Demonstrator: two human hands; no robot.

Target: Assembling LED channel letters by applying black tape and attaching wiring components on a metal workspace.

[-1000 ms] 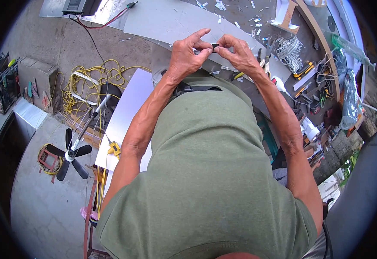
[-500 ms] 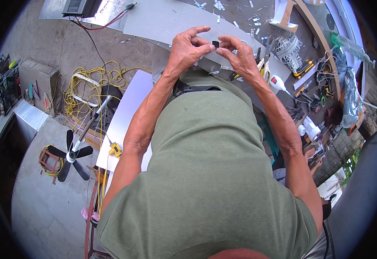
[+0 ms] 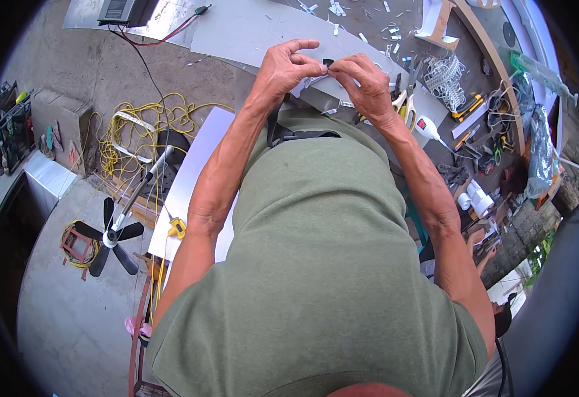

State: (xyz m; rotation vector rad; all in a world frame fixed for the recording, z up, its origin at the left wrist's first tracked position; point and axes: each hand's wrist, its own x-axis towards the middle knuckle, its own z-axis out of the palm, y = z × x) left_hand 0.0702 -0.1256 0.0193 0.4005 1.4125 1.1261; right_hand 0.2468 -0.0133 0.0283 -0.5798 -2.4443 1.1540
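A small black square-ish piece is between my fingertips, above the near edge of a grey sheet. My left hand pinches it with thumb and forefinger while its other fingers stay raised. From the other side, my right hand closes thumb and forefinger on the same piece. My fingers partly cover it, so its exact kind cannot be made out. Small white strips lie scattered beyond my hands. Right of my right hand are scissors with cream handles.
To the right are a white bundle of links, a yellow-black cutter and a white tool with a red spot. Yellow cord and a black-bladed fan stand left. Another person's hand shows at lower right.
Both hands have moved slightly left with the black piece. My right hand has turned inward, its fingers closing further over the piece, which now shows less.
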